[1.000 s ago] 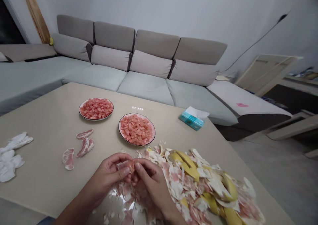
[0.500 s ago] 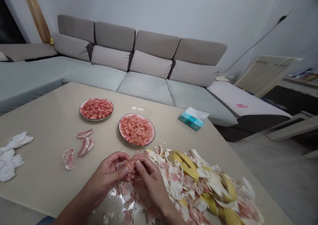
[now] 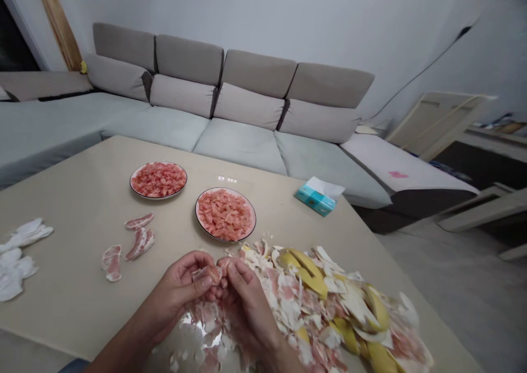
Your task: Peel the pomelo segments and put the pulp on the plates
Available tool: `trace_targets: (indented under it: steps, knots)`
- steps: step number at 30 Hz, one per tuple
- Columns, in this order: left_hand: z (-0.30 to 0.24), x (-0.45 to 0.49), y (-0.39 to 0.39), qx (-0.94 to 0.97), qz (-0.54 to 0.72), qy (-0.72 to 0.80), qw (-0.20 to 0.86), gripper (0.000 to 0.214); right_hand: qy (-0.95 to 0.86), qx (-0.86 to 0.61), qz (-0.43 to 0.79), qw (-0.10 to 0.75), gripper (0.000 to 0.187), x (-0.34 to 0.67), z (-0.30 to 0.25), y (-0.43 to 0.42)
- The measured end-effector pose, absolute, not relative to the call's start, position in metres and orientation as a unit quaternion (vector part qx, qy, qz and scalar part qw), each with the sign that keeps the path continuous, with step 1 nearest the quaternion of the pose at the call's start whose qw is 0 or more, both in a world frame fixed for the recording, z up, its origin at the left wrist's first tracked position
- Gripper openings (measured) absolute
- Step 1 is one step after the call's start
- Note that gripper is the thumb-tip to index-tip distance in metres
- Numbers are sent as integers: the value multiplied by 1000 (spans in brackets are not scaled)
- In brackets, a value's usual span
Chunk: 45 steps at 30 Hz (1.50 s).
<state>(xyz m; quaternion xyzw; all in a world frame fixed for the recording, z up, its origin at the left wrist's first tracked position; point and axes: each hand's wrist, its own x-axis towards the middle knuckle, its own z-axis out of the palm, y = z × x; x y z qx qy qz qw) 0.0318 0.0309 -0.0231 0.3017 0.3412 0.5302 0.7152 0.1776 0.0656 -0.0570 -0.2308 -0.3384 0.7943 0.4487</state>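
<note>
My left hand and my right hand meet over the near edge of the beige table. Both pinch one pink pomelo segment between thumbs and fingertips. Right under and to the right of them lies a heap of yellow and white peel with pink membrane scraps. Two plates of peeled pink flesh stand farther back, one in the middle, one to its left. Several unpeeled segments lie on the table left of my hands.
Crumpled white tissues lie at the table's left edge. A teal tissue pack sits near the far right edge. Behind the table runs a grey corner sofa. Floor and low furniture are at the right.
My hands have stayed in place on the segment, with the fingers shifting only slightly. The view has drifted a little.
</note>
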Motion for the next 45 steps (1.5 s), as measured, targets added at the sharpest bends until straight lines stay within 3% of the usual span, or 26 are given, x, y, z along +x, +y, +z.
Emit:
trace_targets:
  steps: [6,11,19,24,32,45]
  knots:
    - [-22,33,32,296,520,353,719,13,-276,-202,829,443,23,172,-55,65]
    - [-21,32,29,303,510,355,723,15,-229,-240,802,497,16,180,-57,73]
    - [-28,31,30,333,495,410,690,15,-299,-264,784,476,23,181,-48,69]
    - [-29,24,35,385,525,487,582,20,-485,-352,670,438,23,182,-50,64]
    - [-27,20,35,537,479,567,401,13,-756,-376,329,422,13,189,-49,64]
    - [-23,23,34,597,450,578,327,11,-779,-355,304,418,17,189,-51,65]
